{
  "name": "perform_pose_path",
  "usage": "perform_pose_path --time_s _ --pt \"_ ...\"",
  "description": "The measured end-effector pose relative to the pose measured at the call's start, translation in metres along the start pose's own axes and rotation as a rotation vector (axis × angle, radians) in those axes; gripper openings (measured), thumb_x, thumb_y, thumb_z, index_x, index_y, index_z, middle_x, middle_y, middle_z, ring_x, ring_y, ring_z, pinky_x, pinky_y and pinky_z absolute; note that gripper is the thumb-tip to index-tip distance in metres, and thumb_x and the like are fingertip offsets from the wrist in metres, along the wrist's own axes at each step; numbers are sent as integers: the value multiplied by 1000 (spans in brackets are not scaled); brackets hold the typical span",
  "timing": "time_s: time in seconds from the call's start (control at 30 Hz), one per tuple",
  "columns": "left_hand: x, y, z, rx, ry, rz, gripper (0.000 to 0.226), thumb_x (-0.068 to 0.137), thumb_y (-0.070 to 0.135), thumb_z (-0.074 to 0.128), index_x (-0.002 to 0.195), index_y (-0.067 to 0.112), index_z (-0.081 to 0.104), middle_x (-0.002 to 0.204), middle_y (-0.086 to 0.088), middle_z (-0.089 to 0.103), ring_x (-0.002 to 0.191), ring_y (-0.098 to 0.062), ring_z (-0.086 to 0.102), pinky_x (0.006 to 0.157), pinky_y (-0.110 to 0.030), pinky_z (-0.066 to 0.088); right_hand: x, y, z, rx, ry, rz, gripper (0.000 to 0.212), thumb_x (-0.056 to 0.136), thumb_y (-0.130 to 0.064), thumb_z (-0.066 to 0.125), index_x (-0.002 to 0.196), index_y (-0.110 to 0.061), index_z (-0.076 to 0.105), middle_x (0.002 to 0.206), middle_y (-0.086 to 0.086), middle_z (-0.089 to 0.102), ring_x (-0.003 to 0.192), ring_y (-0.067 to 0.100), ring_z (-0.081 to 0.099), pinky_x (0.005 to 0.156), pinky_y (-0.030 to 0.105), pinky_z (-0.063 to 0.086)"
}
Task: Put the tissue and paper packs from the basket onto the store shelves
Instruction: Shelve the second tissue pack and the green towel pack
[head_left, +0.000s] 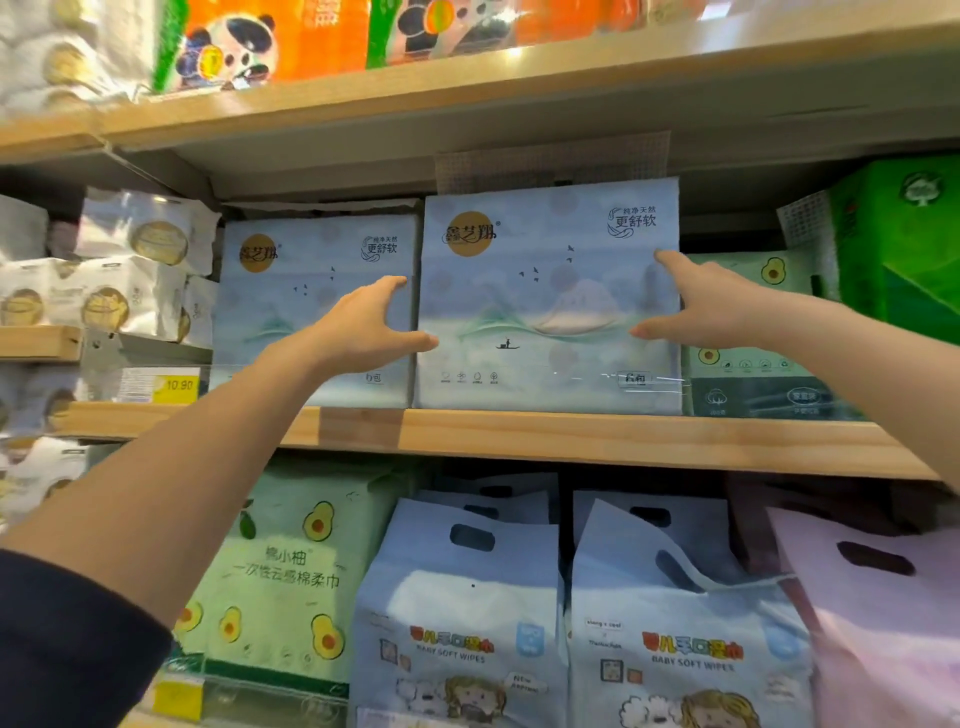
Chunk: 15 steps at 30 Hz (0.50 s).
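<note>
Two blue packs (545, 312) on shelf (519, 436); left hand (363, 327), right hand (711, 306) spread, flanking nearer.

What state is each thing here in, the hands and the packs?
Front blue pack: upright on the middle shelf, at the front edge.
Left hand: open, fingers straight, touching its left edge.
Right hand: open, fingers on its right side.
Second blue pack: upright, left of it, further back.
Baby wipes bags: standing on the shelf below.
</note>
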<state>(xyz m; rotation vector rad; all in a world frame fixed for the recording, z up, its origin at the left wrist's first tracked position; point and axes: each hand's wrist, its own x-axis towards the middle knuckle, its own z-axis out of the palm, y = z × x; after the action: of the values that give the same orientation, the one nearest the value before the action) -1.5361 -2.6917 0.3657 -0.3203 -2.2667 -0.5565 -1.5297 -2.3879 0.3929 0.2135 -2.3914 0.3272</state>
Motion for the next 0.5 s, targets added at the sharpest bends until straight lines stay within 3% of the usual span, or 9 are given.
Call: perform_pose_path --time_s 0.2,0.3,0.5 --pt "-39 4 -19 -88 60 75 67 84 36 63 141 18 34 144 -8 41 122 -26 50 93 -34 41 -50 -21 -11 -1 33 -44 81 84 -38 60 146 -18 13 151 16 24 135 33 29 105 40 29" --pt "-64 10 -24 -111 82 134 56 85 37 62 135 20 43 137 -5 49 116 -22 54 94 -37 44 -83 -27 -14 2 7 -57 73 87 -35 57 145 -15 18 151 9 27 135 29 31 105 36 29" --pt "-128 20 -27 -64 -30 157 51 86 32 61 133 18 46 136 -5 50 118 -24 53 94 -38 45 -151 -29 -17 29 -55 -81 53 87 -36 55 133 -14 41 140 10 43 128 28 39 96 33 34"
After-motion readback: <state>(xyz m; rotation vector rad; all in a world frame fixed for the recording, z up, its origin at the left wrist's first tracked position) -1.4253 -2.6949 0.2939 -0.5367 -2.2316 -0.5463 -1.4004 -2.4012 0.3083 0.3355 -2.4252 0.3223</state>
